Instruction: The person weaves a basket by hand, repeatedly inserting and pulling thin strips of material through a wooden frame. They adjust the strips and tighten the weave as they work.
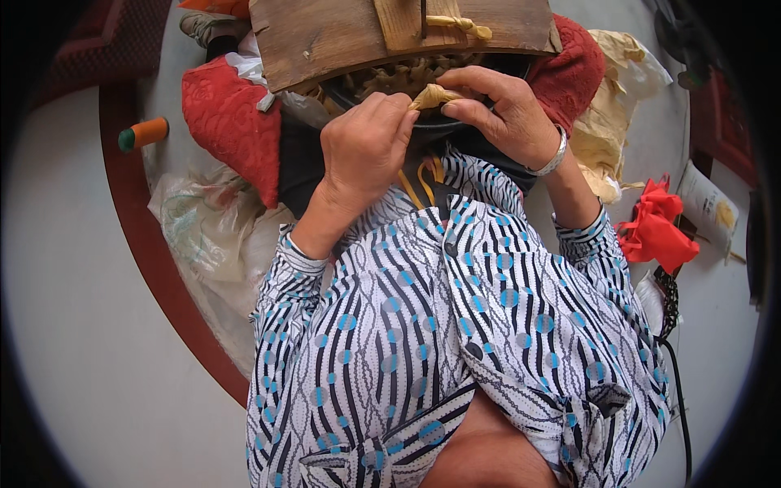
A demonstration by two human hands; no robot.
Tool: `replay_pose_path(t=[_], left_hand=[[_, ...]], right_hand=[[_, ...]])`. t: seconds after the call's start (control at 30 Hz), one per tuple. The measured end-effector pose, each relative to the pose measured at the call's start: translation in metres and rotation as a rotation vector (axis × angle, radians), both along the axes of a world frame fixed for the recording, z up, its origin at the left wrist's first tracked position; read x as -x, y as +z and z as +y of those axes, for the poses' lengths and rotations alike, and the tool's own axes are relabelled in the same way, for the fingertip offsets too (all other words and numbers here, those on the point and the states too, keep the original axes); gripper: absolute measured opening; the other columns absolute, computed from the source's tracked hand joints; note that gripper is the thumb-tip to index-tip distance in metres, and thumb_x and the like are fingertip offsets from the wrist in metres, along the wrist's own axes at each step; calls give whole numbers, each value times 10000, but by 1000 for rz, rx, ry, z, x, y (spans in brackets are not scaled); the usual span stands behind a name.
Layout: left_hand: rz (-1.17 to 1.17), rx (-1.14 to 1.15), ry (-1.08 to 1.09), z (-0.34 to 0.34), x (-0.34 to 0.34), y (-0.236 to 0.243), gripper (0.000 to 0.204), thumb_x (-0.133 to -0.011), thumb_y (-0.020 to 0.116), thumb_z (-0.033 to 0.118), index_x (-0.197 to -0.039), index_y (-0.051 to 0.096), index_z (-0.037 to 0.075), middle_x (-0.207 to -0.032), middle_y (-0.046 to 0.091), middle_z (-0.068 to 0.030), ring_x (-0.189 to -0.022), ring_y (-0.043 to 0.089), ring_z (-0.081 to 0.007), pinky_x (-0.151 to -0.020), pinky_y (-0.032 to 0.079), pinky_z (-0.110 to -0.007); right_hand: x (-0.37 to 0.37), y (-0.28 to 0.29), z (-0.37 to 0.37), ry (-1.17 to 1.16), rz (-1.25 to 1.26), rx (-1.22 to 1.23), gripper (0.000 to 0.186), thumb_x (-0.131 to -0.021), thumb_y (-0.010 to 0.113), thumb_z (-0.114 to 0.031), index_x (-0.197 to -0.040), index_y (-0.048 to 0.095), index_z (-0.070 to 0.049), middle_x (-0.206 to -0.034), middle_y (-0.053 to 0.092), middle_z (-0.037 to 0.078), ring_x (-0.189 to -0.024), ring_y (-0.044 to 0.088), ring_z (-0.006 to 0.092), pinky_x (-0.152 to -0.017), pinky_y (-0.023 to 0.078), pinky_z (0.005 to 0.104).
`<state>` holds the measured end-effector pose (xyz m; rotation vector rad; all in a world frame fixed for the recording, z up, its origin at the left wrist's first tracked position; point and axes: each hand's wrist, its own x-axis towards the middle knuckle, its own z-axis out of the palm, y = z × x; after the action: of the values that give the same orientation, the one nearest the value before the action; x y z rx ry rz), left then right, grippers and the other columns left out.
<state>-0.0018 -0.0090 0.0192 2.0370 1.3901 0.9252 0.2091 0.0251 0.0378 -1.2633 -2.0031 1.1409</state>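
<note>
My left hand (364,142) and my right hand (508,114) meet over a dark round container (447,126), both closed on a tan twisted, knotted strip (431,97). My left thumb and fingers grip its left end; my right thumb and forefinger pinch its right part. Just above is a worn wooden board (317,45) with a second knotted tan piece (457,24) lying on it beside a thin dark upright rod (422,18). More pale twisted pieces show inside the container, partly hidden by the board and my hands.
Red textured pads (228,122) flank the container. A green-and-orange cylinder (144,135) lies at left, above a clear plastic sheet (203,232). Crumpled tan paper (610,89), a red bag (655,228) and a white package (704,203) lie at right. A black cable (679,390) runs along the floor.
</note>
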Motion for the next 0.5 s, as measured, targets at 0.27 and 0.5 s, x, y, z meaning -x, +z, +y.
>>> replay_pose_path(t=[0.27, 0.5], left_hand=[[-299, 582, -249, 5, 28, -2, 164, -954, 580, 131, -963, 636, -22, -699, 540, 22, -631, 468, -41, -547, 388, -210], [-501, 717, -302, 19, 11, 5, 203, -929, 565, 151, -891, 634, -36, -661, 582, -35, -624, 535, -91, -569, 437, -265]], right_hand=[[-19, -3, -1, 342, -171, -148, 119, -811, 685, -138, -858, 631, -43, -742, 575, 133, -702, 592, 300, -615, 439, 385], [5, 32, 9, 362, -272, -418, 184, -827, 666, -197, -963, 623, -81, -791, 612, 73, -790, 614, 262, -747, 435, 368]])
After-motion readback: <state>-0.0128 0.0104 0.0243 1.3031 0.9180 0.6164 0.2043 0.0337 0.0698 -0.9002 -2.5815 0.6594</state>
